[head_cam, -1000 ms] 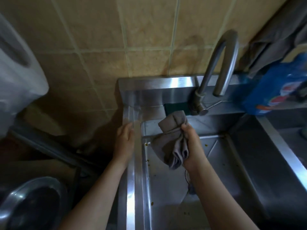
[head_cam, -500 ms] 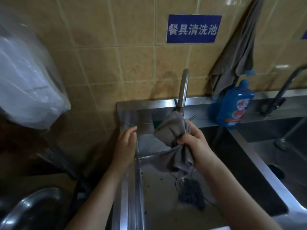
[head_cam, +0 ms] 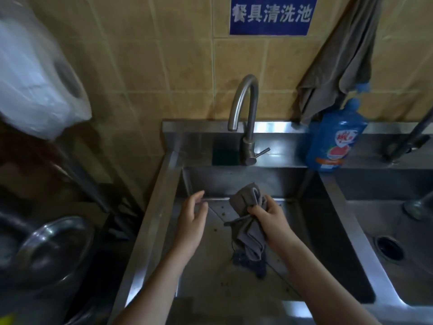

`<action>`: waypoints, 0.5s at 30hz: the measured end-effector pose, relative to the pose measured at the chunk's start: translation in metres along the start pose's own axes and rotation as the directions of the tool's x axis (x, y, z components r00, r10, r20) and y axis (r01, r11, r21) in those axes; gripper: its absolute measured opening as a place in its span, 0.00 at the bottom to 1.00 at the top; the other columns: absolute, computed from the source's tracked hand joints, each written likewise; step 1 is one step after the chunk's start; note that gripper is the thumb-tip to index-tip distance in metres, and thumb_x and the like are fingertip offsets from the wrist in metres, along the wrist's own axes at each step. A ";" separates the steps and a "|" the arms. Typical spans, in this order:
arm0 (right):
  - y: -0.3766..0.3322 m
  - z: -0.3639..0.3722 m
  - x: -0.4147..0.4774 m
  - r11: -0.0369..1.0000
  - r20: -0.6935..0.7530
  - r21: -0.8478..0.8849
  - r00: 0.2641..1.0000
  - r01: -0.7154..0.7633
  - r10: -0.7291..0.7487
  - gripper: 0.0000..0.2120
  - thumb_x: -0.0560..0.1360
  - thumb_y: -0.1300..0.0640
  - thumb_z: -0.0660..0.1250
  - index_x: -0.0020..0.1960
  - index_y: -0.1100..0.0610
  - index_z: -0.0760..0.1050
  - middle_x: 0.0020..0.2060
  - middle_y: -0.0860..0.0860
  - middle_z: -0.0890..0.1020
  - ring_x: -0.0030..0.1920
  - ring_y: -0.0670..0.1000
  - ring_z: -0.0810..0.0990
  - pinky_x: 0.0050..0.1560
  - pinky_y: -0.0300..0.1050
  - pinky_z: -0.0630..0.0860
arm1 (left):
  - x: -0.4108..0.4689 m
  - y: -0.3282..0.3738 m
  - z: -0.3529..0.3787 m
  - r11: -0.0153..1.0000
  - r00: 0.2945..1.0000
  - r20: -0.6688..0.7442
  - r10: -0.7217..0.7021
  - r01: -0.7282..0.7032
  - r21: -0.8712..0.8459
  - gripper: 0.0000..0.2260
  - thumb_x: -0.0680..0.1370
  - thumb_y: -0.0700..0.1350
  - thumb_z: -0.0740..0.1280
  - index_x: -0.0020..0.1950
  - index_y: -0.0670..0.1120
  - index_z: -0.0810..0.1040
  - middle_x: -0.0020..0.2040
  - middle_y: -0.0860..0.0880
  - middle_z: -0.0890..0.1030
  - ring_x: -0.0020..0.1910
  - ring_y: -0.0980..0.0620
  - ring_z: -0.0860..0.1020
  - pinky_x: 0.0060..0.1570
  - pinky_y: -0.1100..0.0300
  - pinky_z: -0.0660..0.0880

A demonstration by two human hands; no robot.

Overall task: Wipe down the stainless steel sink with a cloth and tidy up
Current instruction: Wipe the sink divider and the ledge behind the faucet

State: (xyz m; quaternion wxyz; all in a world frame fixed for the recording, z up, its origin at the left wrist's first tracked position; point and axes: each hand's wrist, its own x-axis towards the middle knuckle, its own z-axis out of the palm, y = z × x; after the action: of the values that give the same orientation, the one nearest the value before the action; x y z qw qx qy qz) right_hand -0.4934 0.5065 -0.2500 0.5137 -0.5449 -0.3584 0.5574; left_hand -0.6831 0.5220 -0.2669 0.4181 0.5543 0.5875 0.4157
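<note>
A blue sign with white characters sits at the top of the frame, right of centre, fixed to the tan tiled wall. It reads 餐具清洗池. Its upper edge is cut off by the frame and the first character is slightly smeared. At right of centre, a blue bottle on the back ledge of the sink carries a white and red label with red characters and an orange band lower down, all too blurred to read
</note>
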 end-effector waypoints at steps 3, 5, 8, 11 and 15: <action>0.009 -0.021 0.002 1.000 0.027 -0.019 1.000 -0.008 0.008 0.12 0.73 0.66 0.65 0.49 0.50 0.77 0.42 0.51 0.83 0.46 0.53 0.82 0.49 0.50 0.79 | -0.013 -0.008 0.019 1.000 0.999 -0.039 -0.031 0.031 -0.008 0.12 0.79 0.48 0.60 0.61 0.61 0.68 0.61 0.58 0.72 0.58 0.65 0.70 0.52 0.69 0.66; 0.013 -0.030 0.004 1.000 0.024 -0.027 1.000 -0.011 0.012 0.12 0.74 0.66 0.65 0.52 0.51 0.76 0.42 0.49 0.84 0.45 0.50 0.82 0.45 0.45 0.79 | -0.019 -0.011 0.029 0.999 0.997 -0.068 -0.040 0.040 -0.011 0.12 0.79 0.47 0.61 0.60 0.61 0.69 0.61 0.57 0.73 0.59 0.61 0.71 0.53 0.66 0.67; 0.017 -0.034 0.008 1.000 0.021 -0.026 1.000 -0.010 0.010 0.13 0.74 0.66 0.65 0.51 0.49 0.76 0.39 0.46 0.84 0.42 0.45 0.83 0.40 0.38 0.78 | -0.024 -0.014 0.037 0.998 0.993 -0.103 -0.056 0.055 -0.013 0.12 0.78 0.46 0.62 0.59 0.61 0.70 0.60 0.56 0.74 0.59 0.60 0.72 0.53 0.66 0.68; 0.023 -0.033 0.015 0.999 0.020 -0.041 0.999 -0.033 0.034 0.13 0.74 0.67 0.64 0.49 0.49 0.75 0.41 0.48 0.83 0.44 0.48 0.82 0.45 0.42 0.78 | -0.024 -0.020 0.036 0.994 0.987 -0.124 -0.102 0.097 -0.044 0.12 0.78 0.46 0.62 0.57 0.62 0.70 0.59 0.56 0.75 0.58 0.61 0.73 0.51 0.68 0.68; 0.034 -0.029 0.025 0.995 0.027 -0.065 0.997 -0.071 0.073 0.12 0.74 0.67 0.64 0.48 0.49 0.74 0.45 0.52 0.82 0.47 0.52 0.80 0.50 0.48 0.78 | -0.018 -0.036 0.031 0.985 0.980 -0.113 -0.166 0.160 -0.064 0.12 0.78 0.46 0.62 0.58 0.61 0.70 0.58 0.58 0.75 0.57 0.62 0.72 0.49 0.70 0.66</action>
State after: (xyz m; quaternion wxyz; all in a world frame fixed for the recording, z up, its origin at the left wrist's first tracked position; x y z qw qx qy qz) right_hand -0.4683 0.5188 -0.2929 0.4703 -0.5656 -0.3636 0.5716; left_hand -0.6636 0.5038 -0.3102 0.4305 0.4671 0.6430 0.4278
